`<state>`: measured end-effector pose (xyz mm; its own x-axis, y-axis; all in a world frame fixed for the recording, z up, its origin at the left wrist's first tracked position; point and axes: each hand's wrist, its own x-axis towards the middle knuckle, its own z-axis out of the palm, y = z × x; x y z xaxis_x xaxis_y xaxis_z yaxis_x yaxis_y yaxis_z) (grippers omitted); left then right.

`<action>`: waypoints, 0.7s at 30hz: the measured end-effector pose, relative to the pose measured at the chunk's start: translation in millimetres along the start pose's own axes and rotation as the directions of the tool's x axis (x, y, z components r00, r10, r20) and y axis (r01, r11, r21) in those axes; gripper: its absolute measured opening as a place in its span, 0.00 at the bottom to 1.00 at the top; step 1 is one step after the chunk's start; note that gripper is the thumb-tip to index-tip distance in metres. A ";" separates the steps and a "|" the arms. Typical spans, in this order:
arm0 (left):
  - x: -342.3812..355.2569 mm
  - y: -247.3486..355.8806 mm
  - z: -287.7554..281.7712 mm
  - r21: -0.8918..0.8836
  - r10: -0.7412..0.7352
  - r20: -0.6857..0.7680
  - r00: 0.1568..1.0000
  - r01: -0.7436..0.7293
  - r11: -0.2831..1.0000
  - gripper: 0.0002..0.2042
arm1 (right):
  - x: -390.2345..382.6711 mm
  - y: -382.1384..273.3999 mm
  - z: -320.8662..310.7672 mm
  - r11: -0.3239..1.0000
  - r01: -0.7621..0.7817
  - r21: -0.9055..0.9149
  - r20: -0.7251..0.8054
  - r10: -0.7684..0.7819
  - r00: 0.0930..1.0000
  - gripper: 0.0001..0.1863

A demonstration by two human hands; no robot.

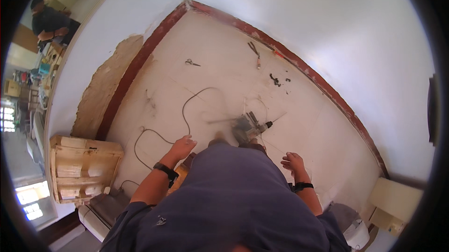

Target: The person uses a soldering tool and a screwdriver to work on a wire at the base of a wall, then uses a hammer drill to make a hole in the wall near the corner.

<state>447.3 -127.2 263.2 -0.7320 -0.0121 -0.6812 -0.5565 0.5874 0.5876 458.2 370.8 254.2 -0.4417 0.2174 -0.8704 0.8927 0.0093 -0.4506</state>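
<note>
Head view, looking down past a dark blue shirt to a pale floor [299, 130] in a room corner edged by dark red skirting [322, 81].

Left hand [181, 148]: empty, fingers loosely spread, black wristband [166, 170] on the wrist. It hangs over the floor just beside the thin dark power cord [187, 111]; contact with the cord cannot be told.

Right hand [293, 162]: empty, fingers half curled, nothing gripped; dark band on that wrist as well.

The grey-bodied electric power drill with a dark chuck [250, 128] lies on its side on the floor between the two hands and slightly ahead of them, touched by neither. Its cord loops away to the left toward a pale wooden crate [84, 168].

Elsewhere on the floor, well apart: small dark-handled scissors [191, 62], orange-handled pliers [255, 52], and dark scraps [276, 80] near the skirting. Another person bends over a bench at far upper left.

Risk, as judged: the slack cord lies close by the person's feet, so a step could snag it and drag the drill. The drill's bit end points across the floor, so a careless reach could meet it.
</note>
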 end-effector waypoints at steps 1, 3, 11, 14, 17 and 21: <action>-1.1 0.4 0.1 -0.008 -0.007 0.013 1.000 0.008 1.000 0.32 | 0.4 -2.3 0.0 1.000 -0.003 0.015 -0.006 0.003 1.000 0.22; -2.7 -0.1 -0.1 -0.019 -0.019 0.018 1.000 0.019 1.000 0.32 | 2.1 -6.0 0.1 1.000 0.000 0.006 -0.004 0.000 1.000 0.22; -2.2 -7.5 -1.0 0.062 -0.009 -0.007 1.000 0.010 0.998 0.33 | 8.1 -19.3 9.2 1.000 0.006 -0.027 -0.001 -0.006 1.000 0.23; -2.2 -6.0 -4.2 0.036 -0.020 -0.002 1.000 0.020 0.999 0.33 | 9.5 -23.2 12.7 1.000 -0.002 -0.024 0.011 0.002 1.000 0.23; 0.4 -10.1 -5.2 0.010 -0.018 0.004 1.000 0.018 1.000 0.33 | 8.6 -26.5 15.3 0.999 -0.002 -0.034 0.000 0.002 1.000 0.23; 1.1 -8.9 -6.1 0.010 -0.019 0.002 1.000 0.019 1.000 0.34 | 6.5 -28.1 16.9 0.999 -0.001 -0.034 -0.002 0.001 1.000 0.23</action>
<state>449.0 -137.4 259.9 -0.7207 -0.0220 -0.6929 -0.5661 0.5955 0.5700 428.8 355.5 257.8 -0.4407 0.2197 -0.8704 0.8956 0.0423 -0.4428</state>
